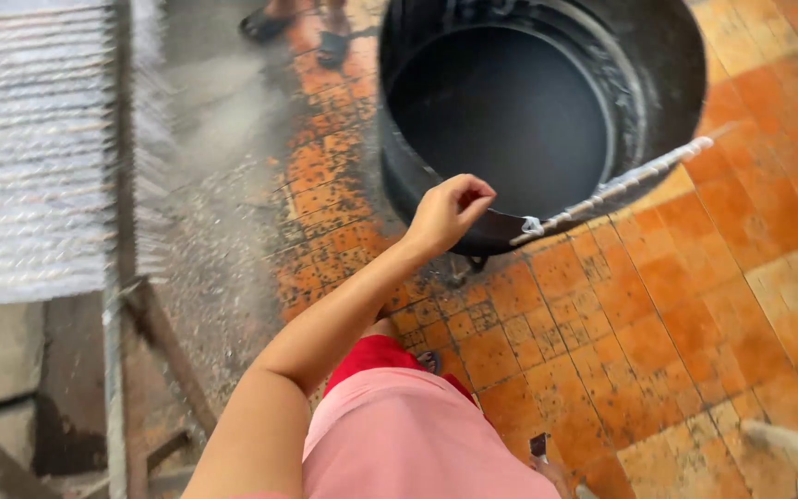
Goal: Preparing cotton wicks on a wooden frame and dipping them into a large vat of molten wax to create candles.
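Observation:
My left hand reaches forward with its fingers curled shut, right beside the near rim of a large black drum holding dark liquid. I see nothing in the hand. A long thin stick coated with white lumps lies across the drum's rim to the right of the hand, with a white tie at its near end; hand and stick are apart. Only a sliver of my right hand shows at the bottom edge, next to a small dark object; its grip is hidden. I wear pink and red clothing.
A rack of many white-coated sticks on a metal frame fills the left. Another person's sandalled feet stand at the top. The floor is stained orange tile and wet grey concrete. A pale blurred thing lies bottom right.

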